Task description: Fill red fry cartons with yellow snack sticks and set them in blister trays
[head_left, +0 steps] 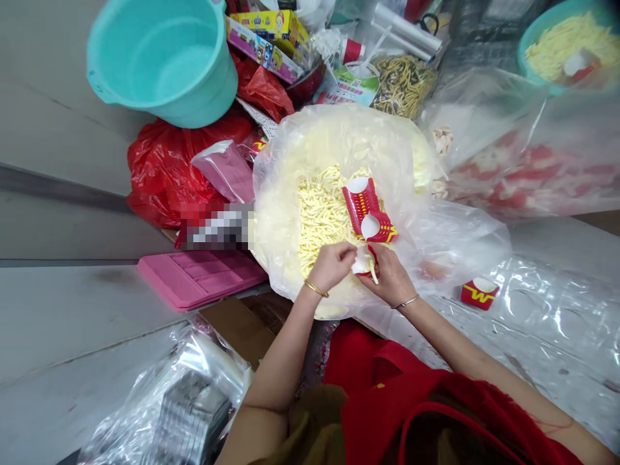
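The small red-and-white paper carton (361, 259), towards the near edge of the translucent plastic bag (278, 239), is gripped by the right hand's fingers (382, 259), one pale-yellow stick (373, 271) showing; the left hand's (334, 266) grip I cannot tell. Stacked red cartons (357, 212) look unfilled.

Head-worn view, looking forward and steeply down
From close above, it sets the left hand (333, 266) and right hand (393, 279) near the frame's centre.
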The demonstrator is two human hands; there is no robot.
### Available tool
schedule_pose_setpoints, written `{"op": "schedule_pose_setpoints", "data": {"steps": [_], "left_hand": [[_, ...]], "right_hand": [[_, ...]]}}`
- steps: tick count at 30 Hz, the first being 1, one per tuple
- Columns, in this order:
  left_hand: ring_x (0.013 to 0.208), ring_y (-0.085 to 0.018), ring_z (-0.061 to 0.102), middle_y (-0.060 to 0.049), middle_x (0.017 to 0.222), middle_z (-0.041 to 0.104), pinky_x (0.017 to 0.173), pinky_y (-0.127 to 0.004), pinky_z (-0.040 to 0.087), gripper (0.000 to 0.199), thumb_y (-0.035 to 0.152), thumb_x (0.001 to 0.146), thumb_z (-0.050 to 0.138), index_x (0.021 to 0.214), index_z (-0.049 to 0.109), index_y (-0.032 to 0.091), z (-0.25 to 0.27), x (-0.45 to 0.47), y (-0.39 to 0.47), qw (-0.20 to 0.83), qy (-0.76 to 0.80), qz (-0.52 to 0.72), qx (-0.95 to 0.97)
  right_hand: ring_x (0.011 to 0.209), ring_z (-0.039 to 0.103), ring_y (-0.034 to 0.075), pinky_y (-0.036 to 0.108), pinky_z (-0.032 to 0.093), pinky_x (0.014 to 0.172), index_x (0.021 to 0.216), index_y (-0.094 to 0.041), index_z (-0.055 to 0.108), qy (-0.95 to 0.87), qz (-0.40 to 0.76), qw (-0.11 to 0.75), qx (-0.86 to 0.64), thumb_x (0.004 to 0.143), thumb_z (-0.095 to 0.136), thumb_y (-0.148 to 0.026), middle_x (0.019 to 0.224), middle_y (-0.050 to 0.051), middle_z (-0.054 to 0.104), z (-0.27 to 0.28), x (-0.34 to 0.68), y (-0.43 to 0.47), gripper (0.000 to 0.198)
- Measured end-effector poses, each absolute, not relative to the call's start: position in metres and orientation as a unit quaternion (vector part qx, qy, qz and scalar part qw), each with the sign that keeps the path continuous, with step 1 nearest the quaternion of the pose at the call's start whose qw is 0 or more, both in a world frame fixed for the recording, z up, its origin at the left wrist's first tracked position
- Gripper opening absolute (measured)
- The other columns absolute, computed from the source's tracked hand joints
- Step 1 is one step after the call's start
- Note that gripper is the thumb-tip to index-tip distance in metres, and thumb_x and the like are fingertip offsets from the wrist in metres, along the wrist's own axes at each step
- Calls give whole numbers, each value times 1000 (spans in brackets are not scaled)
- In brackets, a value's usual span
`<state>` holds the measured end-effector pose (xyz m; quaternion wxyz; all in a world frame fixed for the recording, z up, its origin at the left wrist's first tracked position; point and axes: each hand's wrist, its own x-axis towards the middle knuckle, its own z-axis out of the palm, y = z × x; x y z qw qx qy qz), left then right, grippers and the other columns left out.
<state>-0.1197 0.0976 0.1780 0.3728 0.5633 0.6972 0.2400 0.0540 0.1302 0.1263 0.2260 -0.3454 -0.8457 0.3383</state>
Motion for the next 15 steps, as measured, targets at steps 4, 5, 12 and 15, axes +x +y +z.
{"op": "schedule_pose_setpoints", "data": {"steps": [4,5,12,15], "left_hand": [[85,-19,58,-7,98,61,74,-28,43,32,17,79,52,110,56,18,155,-150,118,222,788,121,561],[88,-20,57,-9,102,59,74,-29,42,32,18,78,53,110,55,19,147,-154,124,197,797,74,567],[62,-14,50,0,63,49,58,-25,35,10,22,74,55,66,50,18,127,-168,132,250,816,170,492],[47,-7,36,5,52,37,47,-21,26,20,27,72,58,61,44,18,146,-168,122,402,766,360,350]], "right_hand": [[115,46,32,50,41,95,132,-16,31,-835,344,232,-361,76,62,-38,124,16,48,125,61,134,67],[116,46,32,51,41,95,132,-17,31,-835,346,230,-361,77,61,-39,125,16,48,125,62,134,67],[115,47,31,49,42,95,133,-16,30,-829,351,227,-372,76,62,-40,124,16,48,124,62,135,70],[116,46,33,51,42,95,134,-17,29,-827,352,218,-381,75,62,-41,124,16,48,123,57,137,71]]}}
